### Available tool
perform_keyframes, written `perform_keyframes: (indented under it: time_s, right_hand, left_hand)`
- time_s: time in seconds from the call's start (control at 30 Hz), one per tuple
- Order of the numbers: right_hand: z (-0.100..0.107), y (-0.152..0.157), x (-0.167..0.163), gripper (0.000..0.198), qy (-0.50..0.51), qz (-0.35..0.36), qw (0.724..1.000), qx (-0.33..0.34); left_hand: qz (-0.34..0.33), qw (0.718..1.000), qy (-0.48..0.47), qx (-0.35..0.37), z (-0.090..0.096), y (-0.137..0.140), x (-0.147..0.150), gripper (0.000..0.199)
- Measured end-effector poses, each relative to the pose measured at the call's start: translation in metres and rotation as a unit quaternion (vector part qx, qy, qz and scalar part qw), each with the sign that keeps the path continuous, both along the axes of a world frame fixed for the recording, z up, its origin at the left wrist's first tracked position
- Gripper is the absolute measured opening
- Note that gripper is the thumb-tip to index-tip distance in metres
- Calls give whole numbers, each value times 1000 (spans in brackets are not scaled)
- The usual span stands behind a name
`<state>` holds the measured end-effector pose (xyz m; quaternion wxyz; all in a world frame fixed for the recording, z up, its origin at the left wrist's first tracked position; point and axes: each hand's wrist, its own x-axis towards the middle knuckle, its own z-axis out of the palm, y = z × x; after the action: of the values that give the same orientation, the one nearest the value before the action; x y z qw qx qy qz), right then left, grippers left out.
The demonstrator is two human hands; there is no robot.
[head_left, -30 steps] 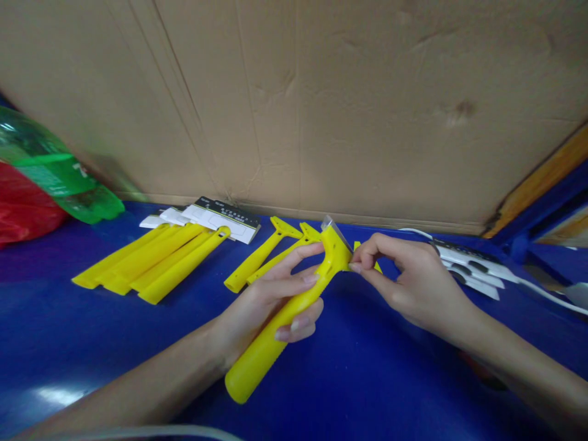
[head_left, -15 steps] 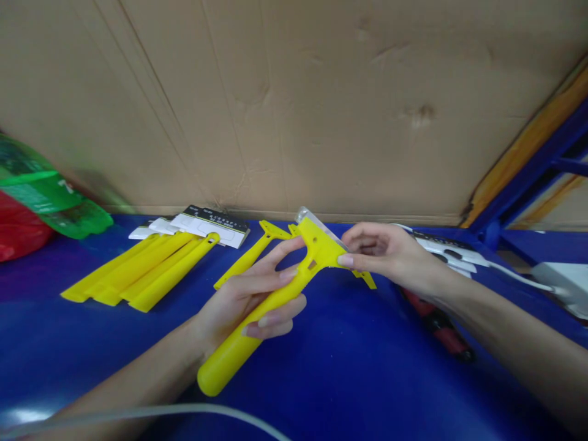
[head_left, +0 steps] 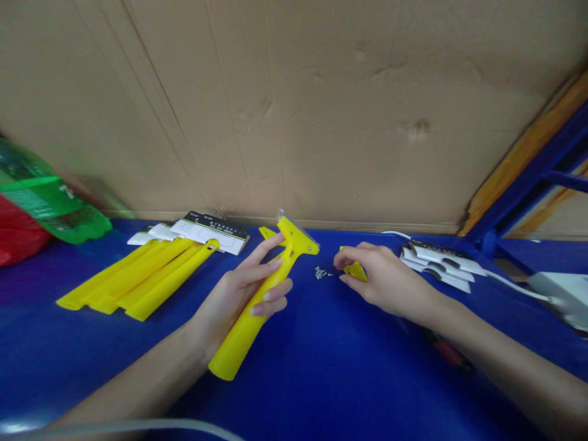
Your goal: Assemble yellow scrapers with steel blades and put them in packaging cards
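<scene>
My left hand (head_left: 245, 294) is wrapped around a yellow scraper (head_left: 252, 324), its index finger stretched along behind the head. The scraper is tilted, with its wide head up, a clear strip along the blade edge and a small screw-like dot at the head's right corner. To the right, my right hand (head_left: 376, 272) is low over the table, thumb and forefinger curved but apart, with nothing visible between the tips. Beside those fingertips lies a small pile of screws (head_left: 319, 272). A yellow plastic part (head_left: 356, 270) is partly hidden behind the right hand. Another yellow scraper shows behind the held one, mostly covered.
Several yellow scrapers (head_left: 133, 282) with black-and-white cards (head_left: 214, 233) lie at left. A green bottle (head_left: 55, 199) and a red bag (head_left: 21, 229) are farther left. White packs (head_left: 438, 263), a red-black tool (head_left: 452, 355) and a white box with cable (head_left: 560, 294) sit at right.
My right hand has left the scraper's head and moved right and down to beside the screws, which now show. The scraper in my left hand has shifted a little left and turned more upright.
</scene>
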<state>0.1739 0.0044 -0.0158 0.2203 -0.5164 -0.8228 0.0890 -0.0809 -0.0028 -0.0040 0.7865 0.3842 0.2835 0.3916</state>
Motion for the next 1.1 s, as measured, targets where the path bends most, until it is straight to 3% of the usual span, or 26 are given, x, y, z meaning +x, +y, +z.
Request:
perform_keyframes:
  time_s: [0.27,0.57,0.97,1.1]
  right_hand:
    - [-4,-1,-11,22,-79,22,997,0]
    - [-9,-2,-13,20,-84,78,993,41]
    - [11,-11,-11,22,-141,63,987,-50]
    - [16,-17,-13,23,-114,57,989,-81]
  left_hand:
    - [-22,1000,12,0,-5,1,-2,51]
    - [-2,1000,27,11,0,-2,3,57]
    - [3,1000,12,19,-1,-2,1,52]
    - [-5,1000,0,17,-3,-3,2,53]
